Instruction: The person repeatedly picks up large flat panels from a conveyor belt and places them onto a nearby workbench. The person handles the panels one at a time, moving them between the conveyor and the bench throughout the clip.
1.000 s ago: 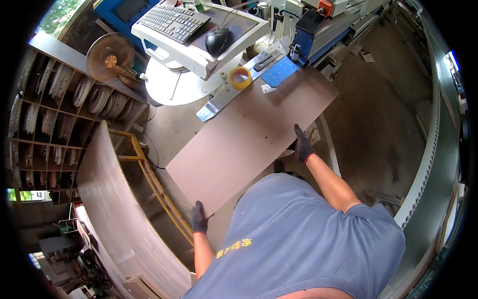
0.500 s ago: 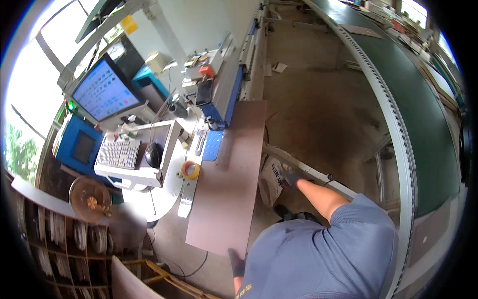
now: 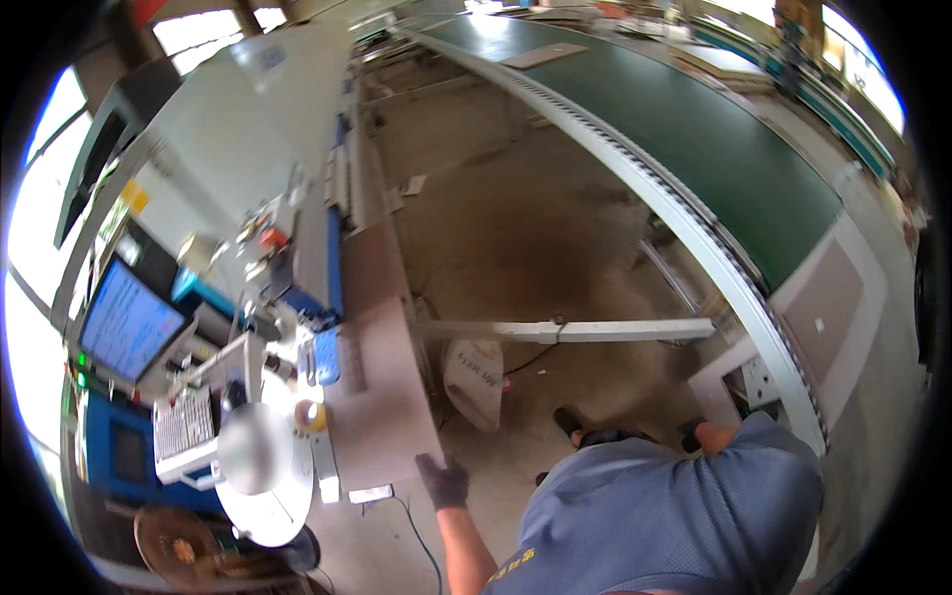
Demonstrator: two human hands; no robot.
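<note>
A long, flat brown board point(image 3: 382, 427) lies lengthwise beside the blue-edged machine rail. My left hand point(image 3: 445, 483), in a dark glove, is at the board's near right corner, fingers over the edge and gripping it. Down at my right side, my right hand point(image 3: 690, 434), also gloved, is beside the light metal frame of the conveyor. My body covers much of it, and its fingers are too small to make out. A roll of yellow tape point(image 3: 310, 416) sits left of the board, near a blue perforated plate point(image 3: 326, 358).
To the left stand a monitor point(image 3: 130, 318), a keyboard point(image 3: 184, 426) and a round white table point(image 3: 260, 507). A green conveyor belt point(image 3: 684, 134) curves along the right. A white crossbar point(image 3: 615, 330) spans the gap ahead, with a pale sack point(image 3: 474, 385) beneath it.
My view has swung to the right, so the machine and board appear farther left. My right hand has drawn back from near the crossbar to my side. My left hand stays at the board's near end.
</note>
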